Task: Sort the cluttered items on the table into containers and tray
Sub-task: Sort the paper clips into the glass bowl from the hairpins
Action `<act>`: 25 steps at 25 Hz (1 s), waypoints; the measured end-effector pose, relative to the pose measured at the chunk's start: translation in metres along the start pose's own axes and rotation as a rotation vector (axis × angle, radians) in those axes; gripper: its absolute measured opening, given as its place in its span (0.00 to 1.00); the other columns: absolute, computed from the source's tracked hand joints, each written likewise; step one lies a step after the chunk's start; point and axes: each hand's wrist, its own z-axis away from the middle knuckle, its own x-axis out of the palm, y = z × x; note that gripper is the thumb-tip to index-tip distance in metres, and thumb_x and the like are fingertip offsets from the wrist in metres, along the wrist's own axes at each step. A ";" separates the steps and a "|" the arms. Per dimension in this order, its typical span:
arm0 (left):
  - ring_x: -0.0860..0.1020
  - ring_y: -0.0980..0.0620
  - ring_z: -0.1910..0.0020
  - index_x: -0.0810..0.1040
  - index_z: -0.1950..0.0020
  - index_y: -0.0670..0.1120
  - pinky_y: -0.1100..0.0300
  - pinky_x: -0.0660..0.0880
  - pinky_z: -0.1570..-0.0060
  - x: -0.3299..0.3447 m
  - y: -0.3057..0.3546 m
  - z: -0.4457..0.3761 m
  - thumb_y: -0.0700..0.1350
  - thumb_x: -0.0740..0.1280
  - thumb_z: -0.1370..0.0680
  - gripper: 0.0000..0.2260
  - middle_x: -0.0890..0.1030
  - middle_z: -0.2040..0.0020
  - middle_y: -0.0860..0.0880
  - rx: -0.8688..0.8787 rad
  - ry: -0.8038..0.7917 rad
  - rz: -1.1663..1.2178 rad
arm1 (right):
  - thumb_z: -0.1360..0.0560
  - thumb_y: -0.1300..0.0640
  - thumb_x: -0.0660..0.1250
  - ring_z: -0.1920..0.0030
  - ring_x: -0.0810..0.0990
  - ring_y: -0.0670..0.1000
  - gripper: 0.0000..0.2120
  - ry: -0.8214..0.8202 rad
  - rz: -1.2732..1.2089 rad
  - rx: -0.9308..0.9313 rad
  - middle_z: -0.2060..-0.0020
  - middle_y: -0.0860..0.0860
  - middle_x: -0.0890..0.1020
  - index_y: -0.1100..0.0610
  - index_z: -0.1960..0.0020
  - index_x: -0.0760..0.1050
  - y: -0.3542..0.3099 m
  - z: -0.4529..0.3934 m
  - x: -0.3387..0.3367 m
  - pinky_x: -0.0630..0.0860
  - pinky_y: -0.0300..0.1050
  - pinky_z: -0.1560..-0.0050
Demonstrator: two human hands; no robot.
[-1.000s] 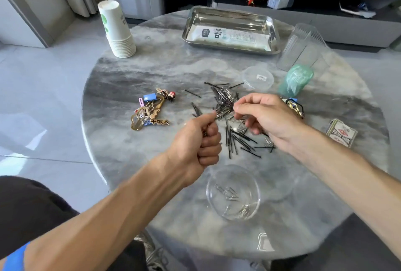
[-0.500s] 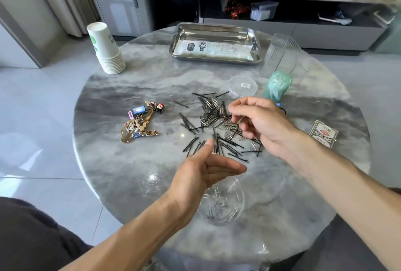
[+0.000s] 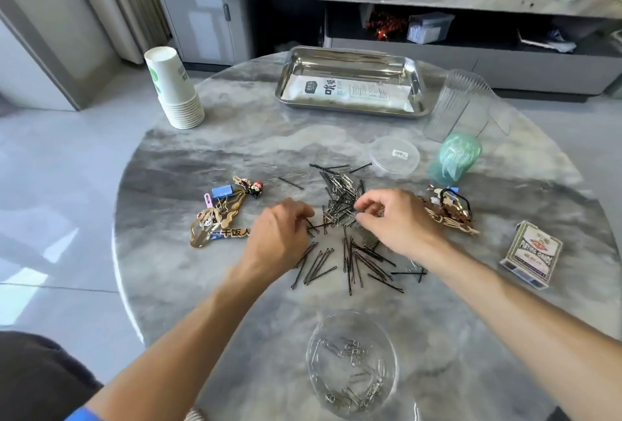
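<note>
At the middle of the round marble table [image 3: 188, 286], both hands work in the heap of mixed pins and clips [image 3: 340, 205]. The left hand [image 3: 279, 235] has its fingers curled down at the heap's left edge and appears to pinch a dark bobby pin, though the fingertips are partly hidden. The right hand [image 3: 400, 222] pinches narrowly, thumb against forefinger, at the heap's right side; what it holds is too small to tell, likely a silver clip.

The clear bowl [image 3: 350, 361] near the table's front edge already holds silver paper clips only, so the step in hand seems to be picking clips out of the tangle. To do it well, the person should lift one clip at a time with the fingertips, pulling up and away so no bobby pin rides along, and steady the pile with the other hand. Dropping each clip straight over the bowl avoids scatter.

The loose bobby pins [image 3: 356, 259] lie flat just in front of the heap, between it and the bowl. Most have their long axes running roughly towards and away from the person, fanned a little; a few at the right lie crosswise. Inside the heap the axes cross every way. The steel tray [image 3: 350, 60] stands well apart at the far side.
</note>
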 end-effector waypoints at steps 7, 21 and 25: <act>0.80 0.47 0.56 0.86 0.50 0.49 0.57 0.74 0.61 -0.007 -0.007 -0.023 0.39 0.65 0.26 0.12 0.79 0.50 0.48 0.190 -0.130 -0.221 | 0.24 0.55 0.70 0.55 0.80 0.50 0.02 0.029 0.242 -0.273 0.55 0.47 0.81 0.52 0.54 0.81 -0.017 -0.025 0.045 0.67 0.42 0.62; 0.79 0.59 0.69 0.82 0.63 0.47 0.68 0.75 0.69 -0.009 -0.007 -0.019 0.39 0.70 0.29 0.04 0.81 0.68 0.55 -0.096 0.120 0.175 | 0.25 0.69 0.68 0.71 0.80 0.48 0.05 -0.220 -0.998 0.415 0.66 0.56 0.84 0.63 0.53 0.80 -0.026 0.007 -0.004 0.78 0.40 0.71; 0.78 0.62 0.69 0.82 0.62 0.48 0.71 0.73 0.70 -0.012 -0.007 -0.016 0.39 0.72 0.28 0.05 0.80 0.70 0.56 -0.163 0.165 0.226 | 0.27 0.69 0.58 0.73 0.77 0.51 0.10 -0.258 -1.230 0.626 0.70 0.55 0.80 0.60 0.59 0.77 -0.029 0.015 -0.006 0.76 0.42 0.73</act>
